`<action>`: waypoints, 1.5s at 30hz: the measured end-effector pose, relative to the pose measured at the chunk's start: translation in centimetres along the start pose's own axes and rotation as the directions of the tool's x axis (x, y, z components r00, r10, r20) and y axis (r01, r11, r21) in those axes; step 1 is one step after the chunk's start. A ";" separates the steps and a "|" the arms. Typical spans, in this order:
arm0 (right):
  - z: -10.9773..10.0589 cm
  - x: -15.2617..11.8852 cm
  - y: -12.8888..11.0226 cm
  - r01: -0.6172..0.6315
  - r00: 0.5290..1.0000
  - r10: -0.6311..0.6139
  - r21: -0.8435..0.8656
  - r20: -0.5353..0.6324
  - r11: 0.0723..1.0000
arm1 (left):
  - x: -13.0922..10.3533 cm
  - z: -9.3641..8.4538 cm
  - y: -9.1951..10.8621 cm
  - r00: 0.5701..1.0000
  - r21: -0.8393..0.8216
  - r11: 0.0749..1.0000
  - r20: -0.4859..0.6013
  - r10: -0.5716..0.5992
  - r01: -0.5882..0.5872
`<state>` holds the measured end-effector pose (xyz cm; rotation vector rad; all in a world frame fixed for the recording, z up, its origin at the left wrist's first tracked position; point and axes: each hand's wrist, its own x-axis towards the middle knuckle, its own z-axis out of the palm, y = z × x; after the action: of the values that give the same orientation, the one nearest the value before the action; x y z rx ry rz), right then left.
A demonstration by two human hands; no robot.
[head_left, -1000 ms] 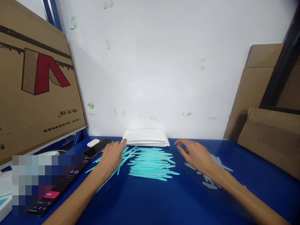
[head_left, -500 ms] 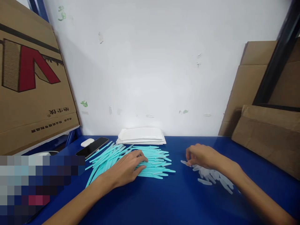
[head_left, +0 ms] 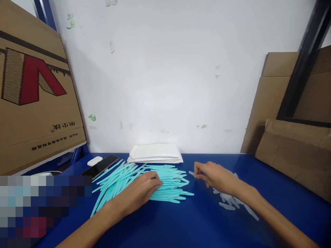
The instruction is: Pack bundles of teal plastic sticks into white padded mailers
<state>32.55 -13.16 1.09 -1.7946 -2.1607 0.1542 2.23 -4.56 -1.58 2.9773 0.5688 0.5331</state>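
Observation:
A pile of slim turquoise eyebrow razors (head_left: 168, 177) lies on the blue table, many pointing right. My left hand (head_left: 146, 186) rests over the pile, thumb and index finger pinched on one of the razors, most of which is hidden among the others. To the right, my right hand (head_left: 214, 175) is held above the table with its fingertips closed on a small clear plastic cap (head_left: 191, 173), which sticks out to the left. Beneath and behind that wrist lie several more loose clear caps (head_left: 227, 206), partly covered by the forearm.
White flat packets (head_left: 155, 153) are stacked against the wall. A phone (head_left: 102, 165) and a white earbud case (head_left: 94, 161) sit at the back left. Cardboard boxes stand at the left (head_left: 33, 113) and right (head_left: 292, 151) sides. A blurred patch covers the lower left.
My right hand has lifted a clear cap from the loose ones and moved left toward the razors. My left thumb and index finger have closed together on the pile. The view has tilted slightly.

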 end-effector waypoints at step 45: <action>3.5 0.1 -3.4 0.419 0.862 -0.413 -0.046 -0.295 0.907 | 0.3 0.6 0.8 0.978 0.028 0.999 -0.206 0.043 -0.038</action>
<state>28.28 -13.32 -1.20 -1.2014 -2.2453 -0.1882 2.97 -5.18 -1.99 2.9818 0.5324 0.8525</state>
